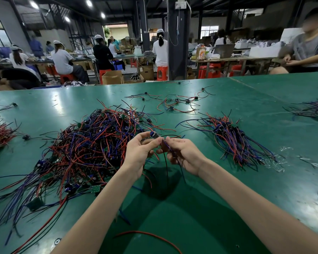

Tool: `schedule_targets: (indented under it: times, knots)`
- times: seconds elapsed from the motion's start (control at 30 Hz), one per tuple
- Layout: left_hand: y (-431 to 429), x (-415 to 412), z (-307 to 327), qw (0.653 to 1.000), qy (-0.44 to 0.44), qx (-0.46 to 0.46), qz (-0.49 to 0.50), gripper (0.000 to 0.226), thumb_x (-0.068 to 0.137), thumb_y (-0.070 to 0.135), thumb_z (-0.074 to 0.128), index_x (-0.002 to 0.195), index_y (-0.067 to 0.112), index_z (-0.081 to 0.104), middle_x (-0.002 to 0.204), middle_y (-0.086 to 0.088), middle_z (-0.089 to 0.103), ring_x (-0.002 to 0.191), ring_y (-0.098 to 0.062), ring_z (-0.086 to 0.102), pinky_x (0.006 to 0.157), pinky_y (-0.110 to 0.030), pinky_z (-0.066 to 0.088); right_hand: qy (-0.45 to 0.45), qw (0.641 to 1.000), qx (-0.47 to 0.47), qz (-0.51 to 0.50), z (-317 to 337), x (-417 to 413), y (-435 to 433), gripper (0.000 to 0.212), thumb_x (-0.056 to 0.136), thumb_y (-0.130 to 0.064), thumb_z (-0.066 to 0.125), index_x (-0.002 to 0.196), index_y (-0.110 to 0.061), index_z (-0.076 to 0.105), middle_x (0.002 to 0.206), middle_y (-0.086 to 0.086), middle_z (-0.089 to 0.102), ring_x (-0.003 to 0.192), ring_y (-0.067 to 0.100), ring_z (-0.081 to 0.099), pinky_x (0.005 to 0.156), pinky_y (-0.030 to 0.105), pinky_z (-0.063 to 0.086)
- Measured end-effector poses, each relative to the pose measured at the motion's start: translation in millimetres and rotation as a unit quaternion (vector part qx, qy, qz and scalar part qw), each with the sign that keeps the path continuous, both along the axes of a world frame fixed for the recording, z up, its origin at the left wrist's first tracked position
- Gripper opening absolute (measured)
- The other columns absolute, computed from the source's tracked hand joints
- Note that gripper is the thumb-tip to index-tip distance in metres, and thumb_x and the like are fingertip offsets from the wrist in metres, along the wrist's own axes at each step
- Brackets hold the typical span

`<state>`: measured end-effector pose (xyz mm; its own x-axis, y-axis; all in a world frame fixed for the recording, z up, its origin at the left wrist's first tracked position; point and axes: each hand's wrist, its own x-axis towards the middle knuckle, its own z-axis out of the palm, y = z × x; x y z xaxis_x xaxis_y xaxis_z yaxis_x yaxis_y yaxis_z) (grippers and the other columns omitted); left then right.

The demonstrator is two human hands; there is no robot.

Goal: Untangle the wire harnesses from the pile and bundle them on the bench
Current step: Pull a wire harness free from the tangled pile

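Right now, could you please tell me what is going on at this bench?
A person is sorting wire harnesses at a green bench. Both hands hold one harness just above it: the left hand pinches the small component end, and the right hand grips the wires, which hang down. A large tangled pile lies to the left, a tidier bundle to the right, and a few loose harnesses farther back.

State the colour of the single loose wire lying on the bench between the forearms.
Red. The loose wire shows best in the head view, low in the frame.
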<state>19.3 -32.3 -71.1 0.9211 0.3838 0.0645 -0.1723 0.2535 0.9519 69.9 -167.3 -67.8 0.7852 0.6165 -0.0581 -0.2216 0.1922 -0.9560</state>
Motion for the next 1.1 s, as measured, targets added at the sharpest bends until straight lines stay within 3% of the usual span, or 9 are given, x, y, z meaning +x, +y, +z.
schedule_targets:
  times: [0.17,0.27,0.43,0.6,0.8,0.97,1.1]
  knots:
    - [-0.5,1.4,-1.6,1.0,0.013,0.014,0.004,0.03,0.075,0.008,0.074,0.097,0.017,0.056,0.066,0.009,0.07,0.067,-0.007,0.064,0.071,-0.026,0.044,-0.026,1.0,-0.01,-0.007,-0.9,1.2,-0.8,0.014,0.088,-0.017,0.061,0.078,-0.009,0.067,0.063,0.005,0.069,0.039,0.007,0.043,0.038,0.015,0.032]
    - [-0.9,-0.1,-1.0,1.0,0.015,-0.004,-0.001,0.036,0.067,0.013,0.077,0.097,0.016,0.057,0.076,0.003,0.074,0.077,-0.015,0.064,0.076,-0.031,0.044,-0.055,0.998,-0.017,-0.012,-1.0,1.3,-0.7,0.012,0.088,-0.013,0.062,0.08,-0.008,0.069,0.062,0.004,0.068,0.043,0.006,0.045,0.043,0.015,0.034]
    - [-1.3,-4.0,0.5,1.0,0.014,-0.009,0.016,0.045,0.058,0.019,0.078,0.097,0.015,0.057,0.083,-0.006,0.074,0.084,-0.024,0.063,0.081,-0.035,0.043,-0.192,0.978,-0.083,-0.014,0.2,-3.2,1.1,0.019,0.092,-0.01,0.058,0.075,-0.008,0.066,0.062,0.005,0.063,0.051,0.007,0.042,0.052,0.016,0.034]
    - [-0.2,-2.8,2.4,0.998,-0.014,-0.004,0.069,0.034,0.07,-0.001,0.077,0.096,0.013,0.059,0.078,-0.008,0.069,0.071,-0.015,0.061,0.065,-0.019,0.049,-0.173,0.98,-0.097,0.014,-1.1,-5.6,1.8,0.021,0.092,-0.01,0.057,0.073,-0.009,0.064,0.054,-0.003,0.063,0.043,0.003,0.046,0.048,0.013,0.039]
    - [13.2,-4.4,12.0,0.991,-0.034,-0.015,0.128,0.03,0.078,-0.003,0.073,0.098,0.014,0.06,0.084,-0.008,0.067,0.069,-0.009,0.066,0.06,-0.02,0.055,-0.215,0.962,-0.15,0.073,-6.0,-8.6,2.3,0.018,0.093,-0.009,0.057,0.077,-0.008,0.066,0.054,-0.006,0.064,0.048,0.005,0.047,0.051,0.015,0.04]
    - [17.9,-4.1,15.7,0.99,-0.052,-0.014,0.129,0.029,0.078,-0.003,0.072,0.098,0.014,0.059,0.09,-0.016,0.062,0.074,-0.013,0.068,0.067,-0.029,0.059,-0.234,0.957,-0.148,0.092,0.2,-4.7,-2.0,0.01,0.092,-0.005,0.057,0.086,-0.003,0.066,0.058,-0.006,0.067,0.051,0.004,0.051,0.054,0.016,0.043]
    - [25.3,-2.7,17.5,0.986,-0.059,-0.037,0.155,0.028,0.079,-0.007,0.07,0.098,0.01,0.058,0.083,-0.011,0.062,0.07,-0.012,0.067,0.062,-0.026,0.058,-0.255,0.941,-0.19,0.113,-1.7,-5.5,-3.6,0.013,0.091,-0.007,0.06,0.091,0.004,0.067,0.067,0.002,0.067,0.056,0.009,0.052,0.056,0.017,0.045]
